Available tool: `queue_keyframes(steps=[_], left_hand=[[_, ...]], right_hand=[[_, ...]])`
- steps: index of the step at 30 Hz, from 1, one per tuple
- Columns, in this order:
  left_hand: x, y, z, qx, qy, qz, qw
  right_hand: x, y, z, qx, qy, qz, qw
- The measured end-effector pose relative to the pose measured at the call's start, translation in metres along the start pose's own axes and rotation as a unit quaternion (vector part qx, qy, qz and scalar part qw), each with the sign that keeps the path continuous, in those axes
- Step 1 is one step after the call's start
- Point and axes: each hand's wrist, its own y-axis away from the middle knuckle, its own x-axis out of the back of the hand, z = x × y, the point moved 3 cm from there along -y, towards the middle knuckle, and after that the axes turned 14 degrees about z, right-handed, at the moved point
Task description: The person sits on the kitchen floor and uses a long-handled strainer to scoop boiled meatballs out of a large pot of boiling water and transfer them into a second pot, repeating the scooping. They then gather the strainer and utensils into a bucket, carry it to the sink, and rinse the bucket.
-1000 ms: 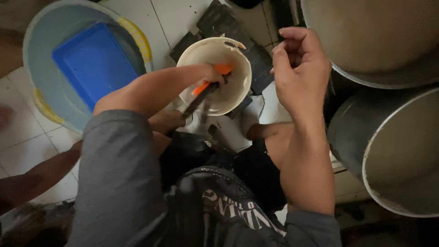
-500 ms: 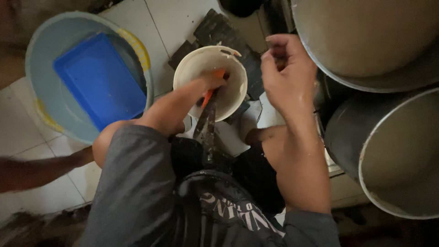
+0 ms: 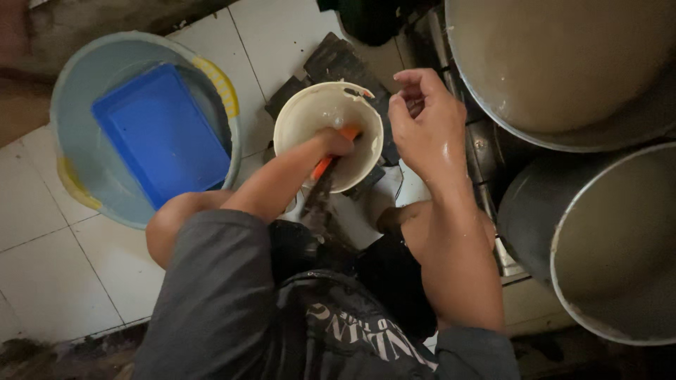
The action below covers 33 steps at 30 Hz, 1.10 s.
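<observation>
The left hand [image 3: 336, 143] is closed round an orange handle [image 3: 331, 158], fingers together and clamped on it, just inside the near rim of a small cream bucket [image 3: 303, 116]. The handle slants down out of the bucket toward the person's lap, where it joins a dark, wet length whose kind is too dim to tell. The bucket stands on dark slats [image 3: 331, 60] on the floor, straight ahead of the knees; its inner wall is smeared and pale, and what lies at its bottom cannot be made out.

The right hand [image 3: 429, 127] hangs just right of the bucket, near its rim but apart from it. It is wet, its fingers curled loosely inward with thumb and fingertips close together; nothing shows in its grip.

To the left, well apart, a grey basin [image 3: 77, 127] with a yellow rim showing beneath it sits on the white tiles [image 3: 63, 281]. A blue tray [image 3: 158, 134] lies tilted inside it.

To the right stand two big metal pots [image 3: 563, 63], one behind the other, both with cloudy, brownish insides. The nearer pot [image 3: 620, 246] is beside the right forearm.
</observation>
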Motion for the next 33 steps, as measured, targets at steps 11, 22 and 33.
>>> queue_keyframes(steps=[11, 22, 33], left_hand=[[0.013, 0.024, 0.021, -0.166, -0.111, -0.130, 0.971], [0.002, 0.021, 0.016, -0.206, -0.194, -0.096, 0.954], [0.021, 0.071, 0.017, -0.137, -0.315, 0.024, 0.939]], right_hand=[[-0.001, -0.002, -0.001, 0.029, 0.036, 0.000, 0.999], [-0.007, 0.000, 0.000, 0.052, 0.034, -0.020, 0.998], [-0.021, -0.005, 0.026, 0.147, -0.003, -0.014, 0.989]])
